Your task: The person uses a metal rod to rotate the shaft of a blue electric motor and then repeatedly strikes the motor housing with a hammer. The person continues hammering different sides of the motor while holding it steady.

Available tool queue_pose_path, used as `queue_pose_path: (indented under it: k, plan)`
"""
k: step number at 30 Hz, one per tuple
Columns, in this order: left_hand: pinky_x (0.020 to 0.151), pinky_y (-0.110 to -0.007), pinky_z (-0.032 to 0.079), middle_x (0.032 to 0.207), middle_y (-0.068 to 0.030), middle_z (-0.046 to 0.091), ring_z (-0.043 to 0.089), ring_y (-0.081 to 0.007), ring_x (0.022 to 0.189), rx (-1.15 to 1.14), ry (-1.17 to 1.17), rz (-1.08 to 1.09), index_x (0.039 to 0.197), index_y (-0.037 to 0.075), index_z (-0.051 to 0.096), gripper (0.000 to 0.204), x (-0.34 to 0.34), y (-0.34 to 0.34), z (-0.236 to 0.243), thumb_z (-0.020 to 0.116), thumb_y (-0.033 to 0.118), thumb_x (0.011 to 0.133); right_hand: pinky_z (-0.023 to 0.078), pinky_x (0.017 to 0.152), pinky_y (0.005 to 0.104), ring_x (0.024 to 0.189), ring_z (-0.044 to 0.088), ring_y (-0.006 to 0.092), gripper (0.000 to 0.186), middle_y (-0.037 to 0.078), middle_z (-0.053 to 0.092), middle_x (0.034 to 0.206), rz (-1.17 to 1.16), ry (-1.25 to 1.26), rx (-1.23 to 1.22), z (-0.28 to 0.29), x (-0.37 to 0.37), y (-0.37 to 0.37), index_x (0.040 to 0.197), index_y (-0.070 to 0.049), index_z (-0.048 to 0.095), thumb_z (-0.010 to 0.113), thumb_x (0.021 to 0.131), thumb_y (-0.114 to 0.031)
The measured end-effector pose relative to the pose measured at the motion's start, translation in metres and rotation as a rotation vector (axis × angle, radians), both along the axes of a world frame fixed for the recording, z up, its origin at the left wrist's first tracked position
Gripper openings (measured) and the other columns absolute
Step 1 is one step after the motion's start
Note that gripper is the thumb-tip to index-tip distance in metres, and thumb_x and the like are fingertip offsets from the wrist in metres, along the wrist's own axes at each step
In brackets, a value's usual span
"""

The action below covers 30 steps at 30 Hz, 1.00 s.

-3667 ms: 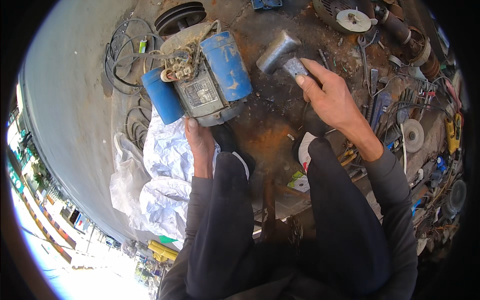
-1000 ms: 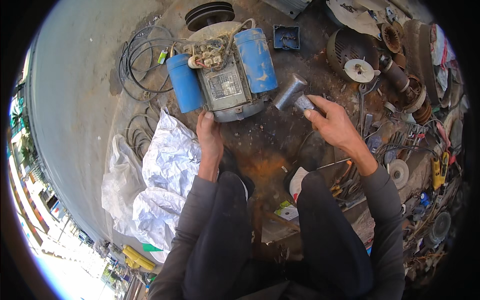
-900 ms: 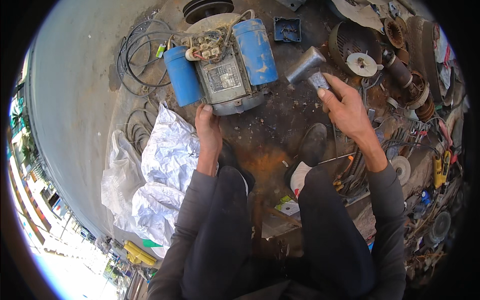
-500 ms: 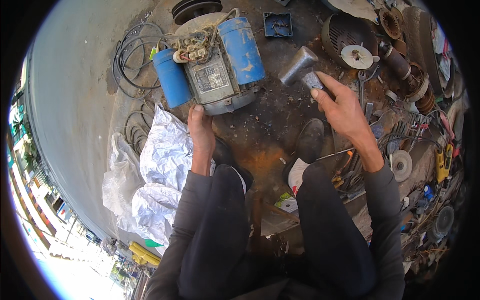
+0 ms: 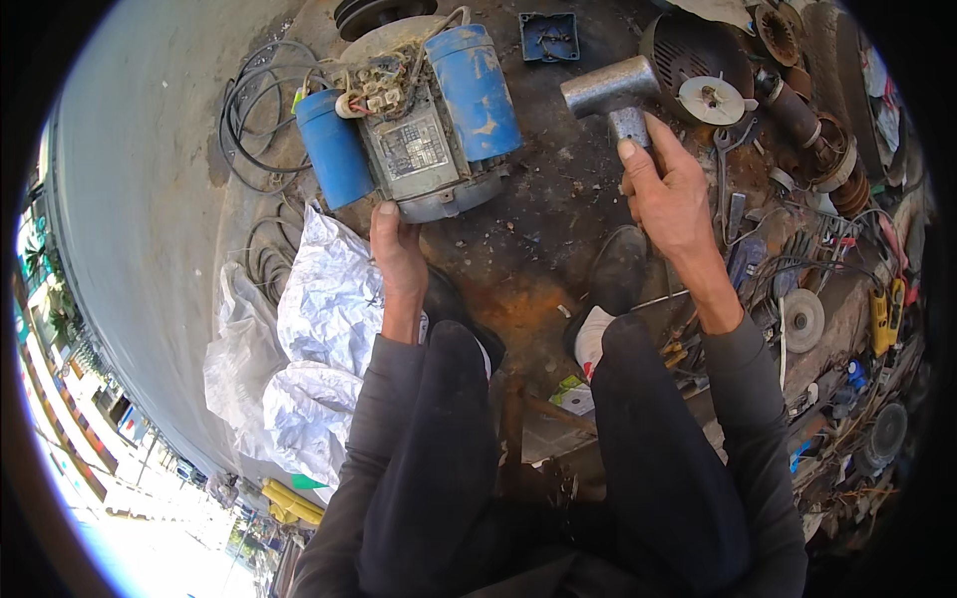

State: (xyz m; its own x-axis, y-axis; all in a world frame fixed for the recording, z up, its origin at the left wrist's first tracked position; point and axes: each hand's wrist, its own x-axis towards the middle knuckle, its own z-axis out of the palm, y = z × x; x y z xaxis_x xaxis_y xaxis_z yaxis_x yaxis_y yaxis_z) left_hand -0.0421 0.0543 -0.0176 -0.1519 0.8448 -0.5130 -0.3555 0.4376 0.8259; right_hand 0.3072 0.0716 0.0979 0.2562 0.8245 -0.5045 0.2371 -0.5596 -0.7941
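An electric motor (image 5: 417,149) with two blue capacitor cylinders lies on the dark, dirty ground. Its wiring terminals are exposed, and a black pulley (image 5: 384,15) shows at its far end. My left hand (image 5: 401,267) grips the near rim of the motor, thumb on top, the other fingers hidden beneath. To the right of the motor, my right hand (image 5: 676,199) is wrapped round a hammer (image 5: 615,88) just below its steel head. The hammer is held off to the side, apart from the motor; the handle's lower part is hidden by the hand.
A small blue box (image 5: 549,38) lies beyond the hammer. At right are a slotted round cover (image 5: 688,50), a wrench (image 5: 722,164), a grinding disc (image 5: 800,321) and heaped tools. Coiled cable (image 5: 244,130) and a white sack (image 5: 324,289) lie at left, my shoes in front.
My right hand has turned the hammer so its head lies more level, and moved it slightly up and right. My left hand stays on the motor's rim; the view has shifted a little.
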Motion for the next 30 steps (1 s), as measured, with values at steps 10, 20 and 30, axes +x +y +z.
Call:
queue_pose_path:
  k: [10, 20, 30]
  plan:
    - [0.119, -0.044, 0.04, 0.144, -0.0091, 0.065, 0.059, -0.0257, 0.136, -0.016, 0.037, -0.008, 0.146, 0.006, 0.059, 0.064, -0.007, -0.001, -0.009, 0.063, 0.053, 0.102, 0.054, 0.077, 0.0381, 0.08, 0.066, 0.0236, 0.044, 0.016, 0.071, 0.09, 0.033, -0.081, 0.02, -0.002, -0.008, 0.002, 0.141, 0.0, 0.062, 0.066, 0.104, -0.024]
    - [0.118, -0.045, 0.042, 0.142, -0.0093, 0.066, 0.062, -0.0253, 0.133, -0.004, 0.061, -0.037, 0.146, 0.005, 0.058, 0.065, -0.017, -0.004, -0.014, 0.063, 0.053, 0.102, 0.054, 0.078, 0.0408, 0.079, 0.066, 0.0238, 0.041, 0.019, 0.069, 0.087, 0.021, -0.083, -0.013, -0.005, -0.015, -0.003, 0.137, -0.001, 0.063, 0.065, 0.104, -0.024]
    - [0.118, -0.045, 0.042, 0.143, -0.0084, 0.066, 0.062, -0.025, 0.134, -0.021, 0.086, -0.004, 0.146, 0.007, 0.058, 0.067, -0.017, -0.004, -0.016, 0.064, 0.056, 0.102, 0.052, 0.067, 0.0328, 0.07, 0.058, 0.01, 0.044, 0.005, 0.063, 0.08, 0.088, 0.021, -0.112, -0.011, -0.013, -0.018, 0.141, 0.002, 0.063, 0.068, 0.105, -0.023]
